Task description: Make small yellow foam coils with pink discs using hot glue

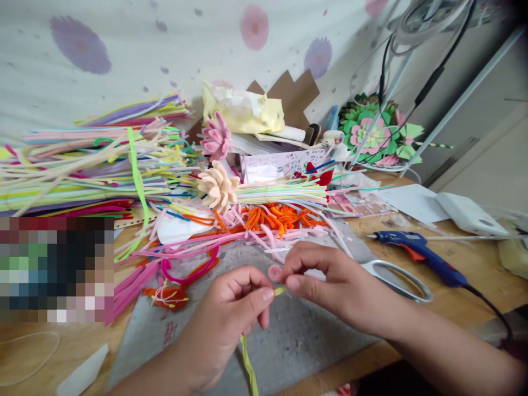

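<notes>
A yellow-green pipe cleaner [248, 366] runs through my left hand [237, 313], which pinches it between thumb and fingers. Its tail hangs below that hand, while a short piece spans the small gap to my right hand [319, 280]. There the thumb and fingertips pinch the other end; the very tip is hidden. Just behind the fingertips lies a small pink coil [274, 273]. Both hands are above a grey cutting mat [140, 344]. Beyond my right hand, partly covered by it, are scissors [406, 283] with a pale handle.
Bundled pipe cleaners [82, 165] pile up at the left and back. Orange pieces [280, 217], a pink flower [216, 137] and a cream flower [218, 188] sit behind the mat. A blue glue gun [429, 258] with its cable lies at right. A blurred patch covers the left side.
</notes>
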Available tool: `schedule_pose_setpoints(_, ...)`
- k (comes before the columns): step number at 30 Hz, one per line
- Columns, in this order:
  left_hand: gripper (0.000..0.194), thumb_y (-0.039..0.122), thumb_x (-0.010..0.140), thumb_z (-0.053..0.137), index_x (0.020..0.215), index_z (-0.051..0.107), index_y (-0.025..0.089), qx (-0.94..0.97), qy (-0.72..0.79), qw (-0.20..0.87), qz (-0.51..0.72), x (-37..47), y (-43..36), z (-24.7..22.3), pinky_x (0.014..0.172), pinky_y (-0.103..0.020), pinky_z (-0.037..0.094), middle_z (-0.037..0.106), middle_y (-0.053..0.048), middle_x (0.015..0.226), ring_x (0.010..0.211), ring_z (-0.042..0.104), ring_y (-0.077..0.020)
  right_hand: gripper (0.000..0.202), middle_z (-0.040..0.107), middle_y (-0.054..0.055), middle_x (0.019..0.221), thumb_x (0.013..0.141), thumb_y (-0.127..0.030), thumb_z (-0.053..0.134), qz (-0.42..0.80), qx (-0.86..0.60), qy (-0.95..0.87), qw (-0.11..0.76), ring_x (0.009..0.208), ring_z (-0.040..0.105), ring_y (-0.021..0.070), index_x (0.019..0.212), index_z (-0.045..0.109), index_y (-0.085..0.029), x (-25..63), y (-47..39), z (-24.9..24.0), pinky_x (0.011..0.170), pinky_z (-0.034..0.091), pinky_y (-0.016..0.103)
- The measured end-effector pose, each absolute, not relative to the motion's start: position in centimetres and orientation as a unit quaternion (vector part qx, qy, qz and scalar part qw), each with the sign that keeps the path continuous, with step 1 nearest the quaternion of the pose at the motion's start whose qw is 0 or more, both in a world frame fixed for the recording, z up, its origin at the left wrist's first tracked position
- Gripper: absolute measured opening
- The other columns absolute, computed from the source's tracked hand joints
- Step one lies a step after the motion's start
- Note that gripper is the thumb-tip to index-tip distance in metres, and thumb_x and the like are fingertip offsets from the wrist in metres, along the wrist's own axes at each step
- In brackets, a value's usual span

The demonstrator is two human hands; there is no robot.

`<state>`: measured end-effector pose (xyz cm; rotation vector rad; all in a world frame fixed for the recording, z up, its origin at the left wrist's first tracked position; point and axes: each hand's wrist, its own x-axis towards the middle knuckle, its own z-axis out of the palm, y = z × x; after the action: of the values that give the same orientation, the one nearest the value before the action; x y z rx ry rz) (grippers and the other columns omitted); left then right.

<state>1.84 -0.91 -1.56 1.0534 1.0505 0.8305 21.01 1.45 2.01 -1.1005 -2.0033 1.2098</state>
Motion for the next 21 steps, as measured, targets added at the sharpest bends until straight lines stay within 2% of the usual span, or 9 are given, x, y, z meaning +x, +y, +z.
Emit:
schedule_pose_setpoints(4, 0.012, 0.026, 0.08, 0.059, 0.07, 0.06, 0.02, 0.477, 0.47, 0.648, 0.364, 1.84, -0.78, -1.73, 0.046, -0.023, 0.024, 0.054, 0.005, 0.051, 0.047, 0.036, -0.0098, 0.007, 0.061, 0.001, 0.078, 0.081, -0.022, 0.065, 0.436, -0.429, -0.742, 0.275, 0.076, 0.057, 0.0146, 0.076, 0.063, -0.017, 20.54, 1.39, 1.73, 0.072, 0.043, 0.026)
schedule_pose_setpoints(9, 0.014, 0.024, 0.08, 0.057, 0.067, 0.062, 0.02, 0.54, 0.512, 0.561, 0.363, 1.99, -0.71, -1.21, 0.049, -0.024, 0.03, 0.052, 0.006, 0.05, 0.05, 0.042, -0.0112, 0.022, 0.056, 0.001, 0.071, 0.087, -0.028, 0.055, 0.462, -0.442, -0.725, 0.255, 0.069, 0.052, 0.0141, 0.071, 0.061, -0.016, 20.33, 1.6, 1.54, 0.065, 0.039, 0.026)
schedule_pose_setpoints(13, 0.013, 0.023, 0.079, 0.057, 0.067, 0.062, 0.02, 0.544, 0.512, 0.561, 0.358, 2.07, -0.76, -1.01, 0.049, -0.024, 0.03, 0.053, 0.006, 0.049, 0.049, 0.042, -0.0114, 0.031, 0.055, 0.001, 0.07, 0.091, -0.034, 0.047, 0.54, -0.413, -0.682, 0.27, 0.069, 0.051, 0.0145, 0.072, 0.061, -0.015, 20.77, 1.63, 1.44, 0.067, 0.04, 0.027)
schedule_pose_setpoints(17, 0.013, 0.025, 0.08, 0.058, 0.068, 0.063, 0.02, 0.519, 0.498, 0.592, 0.363, 2.0, -0.8, -1.18, 0.048, -0.024, 0.028, 0.052, 0.006, 0.049, 0.048, 0.041, -0.0112, 0.022, 0.06, 0.002, 0.074, 0.085, -0.033, 0.056, 0.597, -0.405, -0.628, 0.291, 0.073, 0.054, 0.0152, 0.075, 0.066, -0.016, 21.08, 1.54, 1.25, 0.071, 0.041, 0.027)
schedule_pose_setpoints(21, 0.013, 0.025, 0.08, 0.059, 0.068, 0.062, 0.02, 0.513, 0.488, 0.604, 0.367, 1.9, -0.8, -1.36, 0.047, -0.023, 0.028, 0.052, 0.006, 0.05, 0.049, 0.04, -0.0107, 0.016, 0.062, 0.002, 0.079, 0.078, -0.032, 0.065, 0.613, -0.406, -0.613, 0.289, 0.073, 0.054, 0.0143, 0.079, 0.069, -0.016, 21.01, 1.32, 1.03, 0.07, 0.041, 0.027)
